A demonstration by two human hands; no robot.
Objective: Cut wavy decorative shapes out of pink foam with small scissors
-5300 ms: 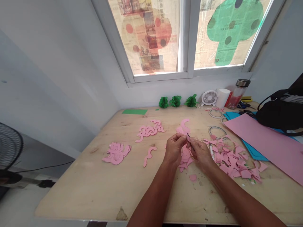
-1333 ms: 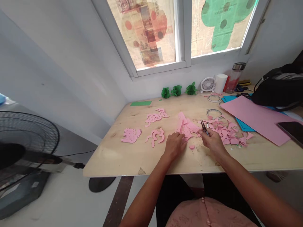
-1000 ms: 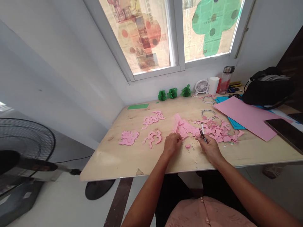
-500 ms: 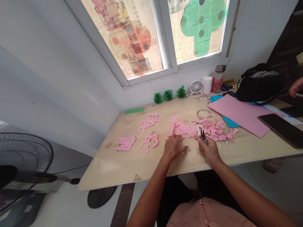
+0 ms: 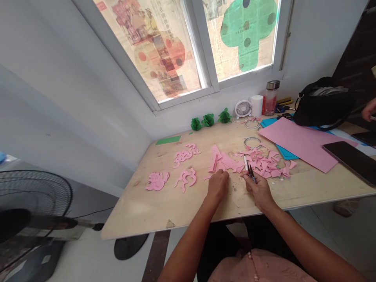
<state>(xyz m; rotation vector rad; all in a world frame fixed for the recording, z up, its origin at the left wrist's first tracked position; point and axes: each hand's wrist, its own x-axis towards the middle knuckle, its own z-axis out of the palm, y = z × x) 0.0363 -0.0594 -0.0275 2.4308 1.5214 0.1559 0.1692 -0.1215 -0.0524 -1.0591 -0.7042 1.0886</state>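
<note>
My right hand (image 5: pixel 260 190) is closed around small scissors (image 5: pixel 251 172), their dark blades pointing away from me. My left hand (image 5: pixel 217 186) rests on the table with its fingers curled in; anything inside it is hidden. Just beyond the left hand lie larger pink paper offcuts (image 5: pixel 225 161). A heap of small pink paper scraps (image 5: pixel 268 162) spreads past the right hand, and a white pen-like stick (image 5: pixel 246 161) lies at its edge. To the left are pink curly paper cutouts (image 5: pixel 186 179), a second long cutout (image 5: pixel 185 154) and a layered stack of cutouts (image 5: pixel 158 181).
Green paper ornaments (image 5: pixel 208 120), a small white fan (image 5: pixel 243 109) and a glass bottle (image 5: pixel 271 98) line the wall. Tape rings (image 5: pixel 252 142), pink sheets (image 5: pixel 299 143), a phone (image 5: pixel 351 160) and a black bag (image 5: pixel 324 103) are rightward. A floor fan (image 5: pixel 35 207) stands left. Another person's hand (image 5: pixel 369 110) shows far right.
My left hand has drawn back slightly from the pink offcuts, and its spread fingers have curled in. My right hand stays nearly in place with the scissors. The view has shifted a little.
</note>
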